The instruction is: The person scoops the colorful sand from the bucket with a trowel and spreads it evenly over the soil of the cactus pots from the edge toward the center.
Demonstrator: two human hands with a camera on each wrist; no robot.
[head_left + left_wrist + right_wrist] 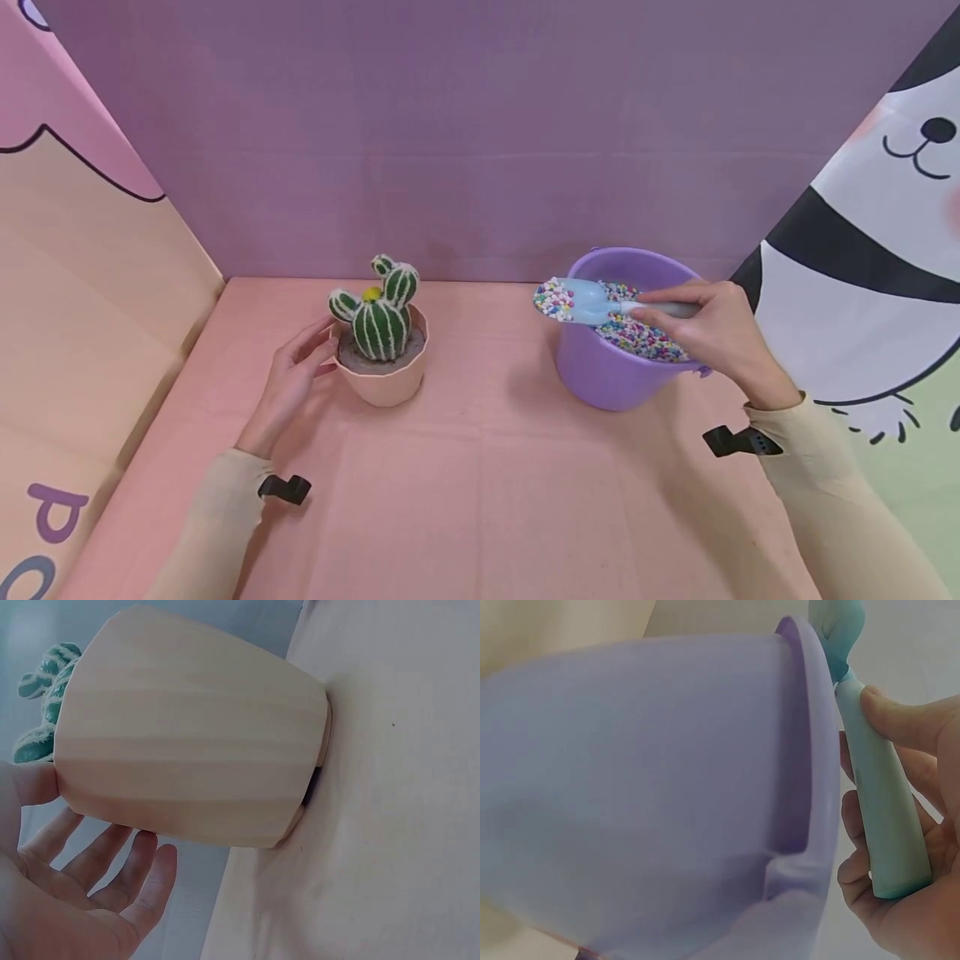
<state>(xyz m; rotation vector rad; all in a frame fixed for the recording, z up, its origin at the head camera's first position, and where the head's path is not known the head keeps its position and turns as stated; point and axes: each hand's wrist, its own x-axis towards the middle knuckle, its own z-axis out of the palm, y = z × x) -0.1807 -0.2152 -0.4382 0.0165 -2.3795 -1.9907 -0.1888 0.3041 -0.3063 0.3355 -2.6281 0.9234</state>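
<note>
My right hand (720, 325) grips the grey-green handle (885, 795) of a small trowel. The trowel's pale blue blade (592, 302) is above the purple bucket's near-left rim, with small multicoloured pebbles (553, 300) heaped at its tip. More coloured pebbles (637, 337) lie inside the purple bucket (611, 379). On the left, a green cactus (381, 329) with white stripes and a yellow flower stands in a peach pot (386, 387). My left hand (292, 371) rests against the pot's left side, thumb at the rim and loosely bent fingers along the wall.
Pink cloth (480, 492) covers the table, and a purple backdrop (480, 150) rises behind it. Printed panels stand at both sides, with a panda picture (862, 308) on the right, close behind the bucket. A gap of table separates pot and bucket.
</note>
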